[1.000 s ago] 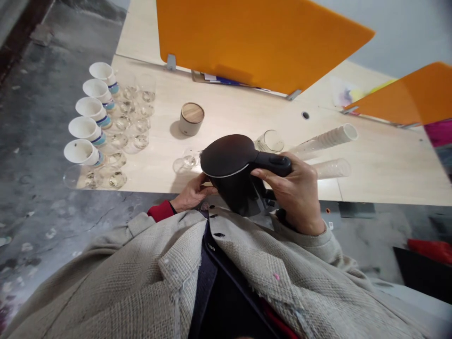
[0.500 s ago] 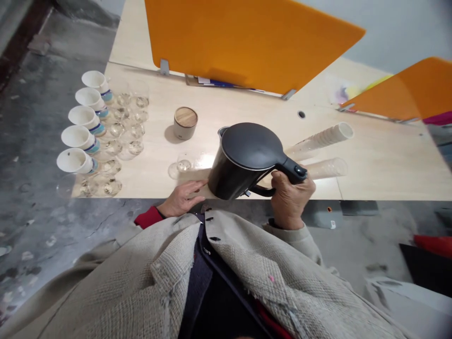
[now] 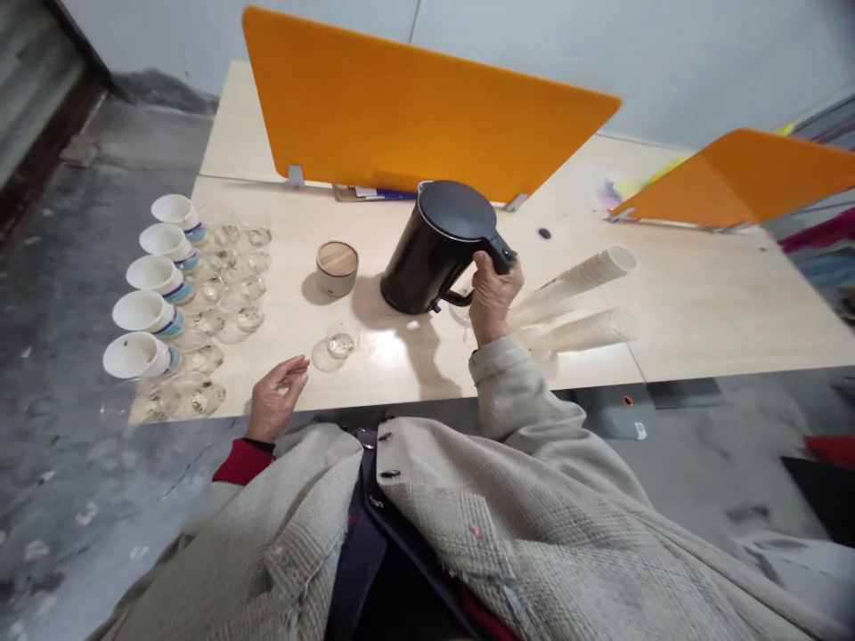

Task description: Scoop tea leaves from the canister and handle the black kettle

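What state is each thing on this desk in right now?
Black kettle: lid shut, tilted, base on the desk.
Right hand: closed around the kettle handle.
Left hand: loosely open, holding nothing, at the desk edge.
Round canister: upright, wooden lid on.
White cups: upright in a row.
Stacked cup sleeves: lying on their side.

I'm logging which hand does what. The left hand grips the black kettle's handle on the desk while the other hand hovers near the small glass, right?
Not quite: the right hand grips the black kettle by its handle, as the head view shows. The left hand is the one near the small glass, at the desk edge, holding nothing.
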`<action>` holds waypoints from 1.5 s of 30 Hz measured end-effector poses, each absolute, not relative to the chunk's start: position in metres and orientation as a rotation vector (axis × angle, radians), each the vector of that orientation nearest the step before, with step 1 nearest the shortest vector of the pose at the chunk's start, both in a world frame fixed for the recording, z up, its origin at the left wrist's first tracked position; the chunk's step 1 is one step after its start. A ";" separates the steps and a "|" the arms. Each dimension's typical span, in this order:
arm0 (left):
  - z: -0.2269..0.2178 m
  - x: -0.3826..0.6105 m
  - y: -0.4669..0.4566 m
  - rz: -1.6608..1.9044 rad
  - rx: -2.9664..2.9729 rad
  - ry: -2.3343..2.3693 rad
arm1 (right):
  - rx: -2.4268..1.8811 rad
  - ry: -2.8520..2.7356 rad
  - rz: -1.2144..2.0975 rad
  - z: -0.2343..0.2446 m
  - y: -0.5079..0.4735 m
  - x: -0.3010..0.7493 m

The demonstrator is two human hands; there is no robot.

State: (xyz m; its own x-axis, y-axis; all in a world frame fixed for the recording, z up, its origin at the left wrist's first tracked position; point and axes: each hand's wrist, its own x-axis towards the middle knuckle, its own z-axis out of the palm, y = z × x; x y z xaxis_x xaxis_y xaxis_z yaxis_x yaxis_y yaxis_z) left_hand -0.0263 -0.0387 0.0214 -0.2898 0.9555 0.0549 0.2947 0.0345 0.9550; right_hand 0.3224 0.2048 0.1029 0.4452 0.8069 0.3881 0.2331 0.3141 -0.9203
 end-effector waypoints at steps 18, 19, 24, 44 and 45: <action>0.002 -0.053 -0.019 1.254 1.222 1.739 | -1.360 -1.477 0.467 0.086 0.335 0.399; 0.002 -0.052 -0.016 1.257 1.240 1.746 | -1.395 -1.511 0.401 0.087 0.329 0.402; 0.000 -0.042 -0.008 1.270 1.453 1.809 | -1.425 -1.668 0.122 0.079 0.235 0.374; -0.016 -0.014 0.021 0.769 1.967 1.816 | -1.326 -2.462 0.703 -0.007 0.075 0.229; -0.015 -0.013 0.021 0.752 1.972 1.816 | -1.336 -2.461 0.706 -0.009 0.075 0.228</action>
